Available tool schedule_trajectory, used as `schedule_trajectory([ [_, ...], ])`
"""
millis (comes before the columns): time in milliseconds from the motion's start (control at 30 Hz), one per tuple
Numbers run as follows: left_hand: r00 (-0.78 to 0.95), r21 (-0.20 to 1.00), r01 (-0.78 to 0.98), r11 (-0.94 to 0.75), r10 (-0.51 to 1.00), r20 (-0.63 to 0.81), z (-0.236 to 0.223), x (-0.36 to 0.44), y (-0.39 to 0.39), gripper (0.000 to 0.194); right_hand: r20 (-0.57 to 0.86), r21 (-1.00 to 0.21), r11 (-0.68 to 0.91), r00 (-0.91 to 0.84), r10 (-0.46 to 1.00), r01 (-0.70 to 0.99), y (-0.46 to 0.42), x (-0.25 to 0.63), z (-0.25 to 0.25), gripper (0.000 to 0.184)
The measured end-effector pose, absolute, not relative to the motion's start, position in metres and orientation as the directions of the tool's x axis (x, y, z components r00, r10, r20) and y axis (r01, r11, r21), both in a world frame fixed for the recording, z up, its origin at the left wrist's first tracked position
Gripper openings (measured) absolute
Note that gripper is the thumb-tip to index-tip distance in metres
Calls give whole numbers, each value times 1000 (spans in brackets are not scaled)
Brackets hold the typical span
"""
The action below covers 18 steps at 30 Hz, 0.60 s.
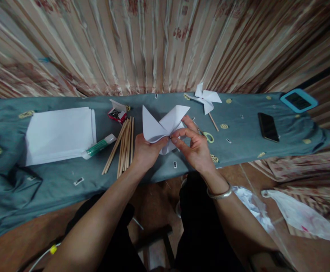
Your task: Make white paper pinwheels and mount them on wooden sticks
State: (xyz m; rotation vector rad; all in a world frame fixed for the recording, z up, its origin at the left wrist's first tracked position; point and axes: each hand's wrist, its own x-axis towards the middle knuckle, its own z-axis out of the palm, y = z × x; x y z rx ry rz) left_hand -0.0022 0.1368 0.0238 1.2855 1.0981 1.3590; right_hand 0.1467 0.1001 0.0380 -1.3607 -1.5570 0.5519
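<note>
A white paper pinwheel [166, 126] with folded, pointed blades is held up over the table, between both my hands. My left hand [148, 152] grips its left side, thumb pressed near the centre. With thumb and index finger, my right hand [192, 145] pinches a small dark pin [170, 137] at the pinwheel's centre; the pin's exact form is too small to see. Other fingers of the right hand lie behind the right blades. Just beyond that hand are scissors [208, 136] with yellow-green handles, partly hidden. A finished-looking pinwheel [205, 99] on a wooden stick lies farther back.
Wooden sticks [124, 147] lie left of my hands, near a small open red box [117, 113] and a green glue stick [99, 146]. White paper sheets [59, 134] are stacked at left. A phone [268, 127] and blue-framed device [298, 100] sit at right. Plastic bags [303, 213] lie below.
</note>
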Motion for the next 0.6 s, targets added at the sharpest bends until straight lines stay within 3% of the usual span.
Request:
schedule_trajectory([
  [600,-19,992,28,-122,992,122,27,-3,136,16,334,-847,255,94,938,466,99,143,38,3],
])
